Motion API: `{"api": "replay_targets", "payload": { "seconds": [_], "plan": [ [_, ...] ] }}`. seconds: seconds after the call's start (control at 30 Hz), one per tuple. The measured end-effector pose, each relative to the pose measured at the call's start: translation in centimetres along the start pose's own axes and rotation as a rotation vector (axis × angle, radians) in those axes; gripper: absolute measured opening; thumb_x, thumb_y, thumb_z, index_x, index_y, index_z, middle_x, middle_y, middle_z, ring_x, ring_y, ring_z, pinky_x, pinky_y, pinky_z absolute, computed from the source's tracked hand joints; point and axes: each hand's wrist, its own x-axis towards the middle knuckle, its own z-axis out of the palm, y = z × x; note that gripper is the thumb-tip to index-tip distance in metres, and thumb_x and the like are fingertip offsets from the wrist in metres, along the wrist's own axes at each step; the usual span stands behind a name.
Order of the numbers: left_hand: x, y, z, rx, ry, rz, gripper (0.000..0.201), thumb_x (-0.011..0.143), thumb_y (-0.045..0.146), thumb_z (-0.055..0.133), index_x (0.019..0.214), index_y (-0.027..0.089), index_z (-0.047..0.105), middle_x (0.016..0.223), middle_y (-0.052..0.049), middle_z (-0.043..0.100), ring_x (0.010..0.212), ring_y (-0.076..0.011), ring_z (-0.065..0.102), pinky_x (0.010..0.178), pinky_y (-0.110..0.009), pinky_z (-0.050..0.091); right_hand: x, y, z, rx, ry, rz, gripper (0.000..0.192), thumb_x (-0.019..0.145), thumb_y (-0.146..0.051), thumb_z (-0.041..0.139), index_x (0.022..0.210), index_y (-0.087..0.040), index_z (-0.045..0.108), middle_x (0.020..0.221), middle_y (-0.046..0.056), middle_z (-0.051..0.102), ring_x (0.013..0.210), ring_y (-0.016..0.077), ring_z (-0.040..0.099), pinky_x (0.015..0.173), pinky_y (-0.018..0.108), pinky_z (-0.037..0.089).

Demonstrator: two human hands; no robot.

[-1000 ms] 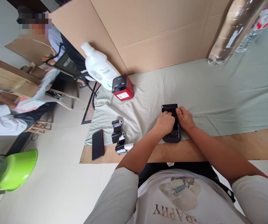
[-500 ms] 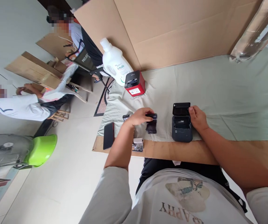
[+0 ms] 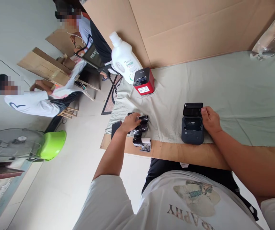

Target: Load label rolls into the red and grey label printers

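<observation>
So there's one black device (image 3: 192, 135) sitting on the tabletop (image 3: 171, 150), close to the front edge and roughly in front of the wearer's body. Its long axis runs front to back, pretty much straight away from the wearer, with the rounded base nearest and its one lid (image 3: 193, 110) flipped open at the far end. The right hand (image 3: 210, 119) has that lid gripped by the right edge, thumb on its corner, other fingers mostly hidden. Left hand (image 3: 130, 123) is well apart from the device, fingers curled over the shiny black film (image 3: 137, 140); honestly can't tell if it's pinching any or just touching. The film is bunched up so I can't count the black pieces, but I do get one bare white roll (image 3: 146, 140) at the near end, lying crosswise with an end facing right. Other stuff, one of each: a phone (image 3: 115, 127) partly hidden by the left arm, a red-and-black box (image 3: 147, 86), and a white jug (image 3: 125, 59) just behind that. Two other people are over to the left, plus one fan (image 3: 15, 142) beside one green tub (image 3: 53, 145).
</observation>
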Motion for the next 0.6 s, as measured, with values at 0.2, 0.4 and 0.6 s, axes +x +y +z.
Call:
{"api": "replay_targets", "payload": {
  "seconds": [0.2, 0.4, 0.6],
  "plan": [
    [-2.3, -1.6, -0.4, 0.031, -0.115, 0.011, 0.056, 0.076, 0.019, 0.057, 0.132, 0.023, 0.050, 0.128, -0.008, 0.065, 0.122, -0.0297, 0.058, 0.113, -0.048, 0.031, 0.0, 0.2, 0.1, 0.002, 0.008, -0.004, 0.072, 0.087, -0.082, 0.015, 0.082, -0.024, 0.057, 0.070, 0.008, 0.062, 0.066, 0.0240, 0.053, 0.062, 0.036, 0.035],
    [-3.0, -0.8, 1.7, 0.047, -0.070, 0.008, 0.033, 0.073, 0.016, 0.057, 0.106, 0.017, 0.063, 0.115, -0.012, 0.067, 0.115, -0.0300, 0.059, 0.101, -0.040, 0.045, 0.0, 0.0, 0.0, 0.002, -0.011, 0.008, 0.075, 0.085, -0.085, 0.012, 0.083, -0.025, 0.056, 0.071, 0.008, 0.063, 0.066, 0.0246, 0.054, 0.062, 0.036, 0.036],
    [-3.4, -0.6, 2.0, 0.040, -0.007, -0.043, 0.036, 0.069, 0.012, 0.057, 0.103, 0.018, 0.063, 0.117, -0.011, 0.067, 0.113, -0.0273, 0.060, 0.100, -0.035, 0.047, 0.0, 0.1, 0.2, 0.022, -0.021, 0.018, 0.076, 0.085, -0.086, 0.014, 0.086, -0.024, 0.059, 0.072, 0.008, 0.064, 0.069, 0.0249, 0.056, 0.063, 0.036, 0.037]
  ]
}}
